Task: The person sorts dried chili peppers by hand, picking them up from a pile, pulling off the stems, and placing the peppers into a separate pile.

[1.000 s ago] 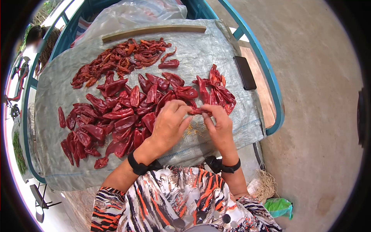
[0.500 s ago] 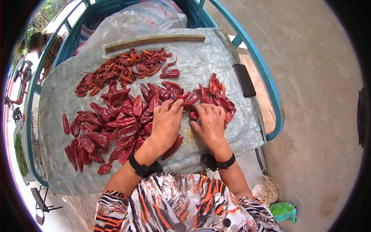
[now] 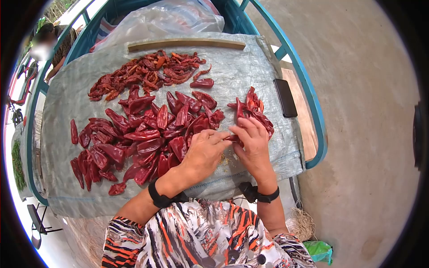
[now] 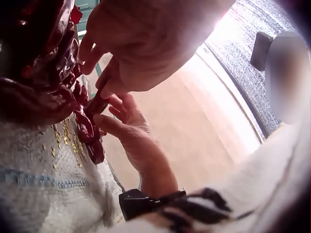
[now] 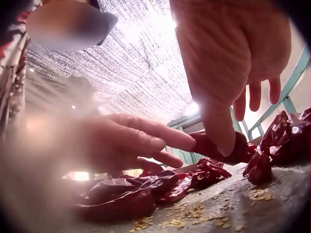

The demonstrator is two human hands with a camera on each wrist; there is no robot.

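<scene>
One dark red dried pepper is held between the two hands, above the grey woven sheet. The left hand pinches its left end, beside the large pepper pile. At the other end the right hand grips it between thumb and fingers; in the right wrist view this pepper lies behind the thumb of the right hand. A small group of peppers lies just beyond the right hand. Yellow seeds are scattered on the sheet below.
Shrivelled peppers lie at the back of the sheet, before a wooden strip. A phone rests at the right edge, inside a blue metal rail. Clear plastic lies behind. Another person is at the far left.
Since half a second ago, the hands have come together on a pepper and the left hand has moved slightly right. The pepper by the left wrist is no longer seen there.
</scene>
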